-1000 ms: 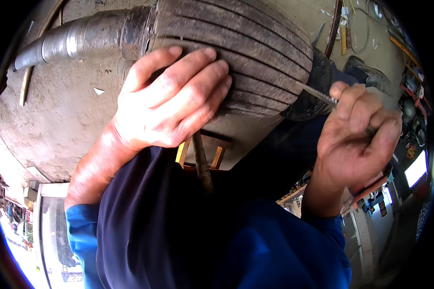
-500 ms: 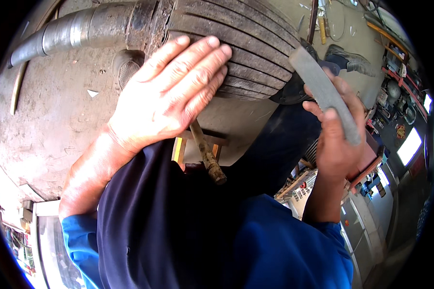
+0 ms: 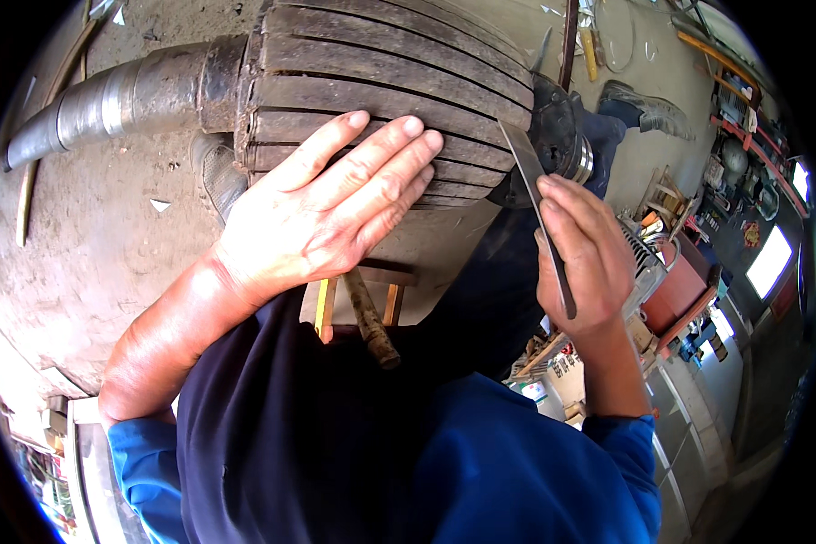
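Observation:
A large slotted rotor, brown and dusty, lies across the top of the view. Its stepped metal shaft runs out to the left. My left hand rests flat on the near side of the rotor, fingers stretched over the slots and holding nothing. In my right hand is a thin flat grey strip, gripped between thumb and fingers and seen nearly edge-on. The strip's far tip meets the rotor's right end, though whether it sits inside a slot cannot be made out.
Below my left hand a rough wooden stick juts toward my lap, beside a small wooden stool. A black round part is at the rotor's right end. Shoes stand on the dusty floor. Cluttered shelves line the right.
My right hand has turned the strip from its broad face to its edge and brought it left, onto the rotor's end. The rotor appears slightly lower and farther left; my left hand stays on it.

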Demonstrator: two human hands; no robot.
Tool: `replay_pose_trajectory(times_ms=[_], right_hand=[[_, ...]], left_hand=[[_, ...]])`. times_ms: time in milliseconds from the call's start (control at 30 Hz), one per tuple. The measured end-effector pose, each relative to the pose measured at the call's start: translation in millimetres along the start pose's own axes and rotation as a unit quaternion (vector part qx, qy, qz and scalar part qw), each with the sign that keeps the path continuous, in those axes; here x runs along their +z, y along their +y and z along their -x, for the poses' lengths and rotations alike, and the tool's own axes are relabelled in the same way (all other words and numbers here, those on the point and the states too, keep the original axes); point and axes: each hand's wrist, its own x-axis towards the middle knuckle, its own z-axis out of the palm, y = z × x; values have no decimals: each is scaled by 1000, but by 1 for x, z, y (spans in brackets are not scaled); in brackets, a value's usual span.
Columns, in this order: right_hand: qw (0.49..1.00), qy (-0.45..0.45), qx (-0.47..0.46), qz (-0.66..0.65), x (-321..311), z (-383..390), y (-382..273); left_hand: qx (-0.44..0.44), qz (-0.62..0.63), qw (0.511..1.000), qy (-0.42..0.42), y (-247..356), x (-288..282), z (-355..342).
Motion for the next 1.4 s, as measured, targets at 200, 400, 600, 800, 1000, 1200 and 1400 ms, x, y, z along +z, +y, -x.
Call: replay_pose_trajectory(times_ms=[200,400,600,800,1000,1200,1400], right_hand=[[998,-33,-44,-29,-10,-18,17],[992,-99,-3,-79,-18,-53,38],[969,-176,71,-158,-26,-60,56],[989,-102,-50,-90,-17,-53,14],[994,-42,-91,-41,2,-37,6],[966,-173,90,-171,-9,-85,35],[982,-133,-18,-134,-20,-81,13]], left_hand=[[3,12,1000,-6,0,0,-2],[-6,16,1000,-9,-1,-4,-2],[11,9,1000,-11,-1,-4,-4],[17,0,1000,-11,-2,0,0],[8,4,1000,20,1,6,0],[9,9,1000,14,0,5,-1],[4,18,999,51,4,11,0]])
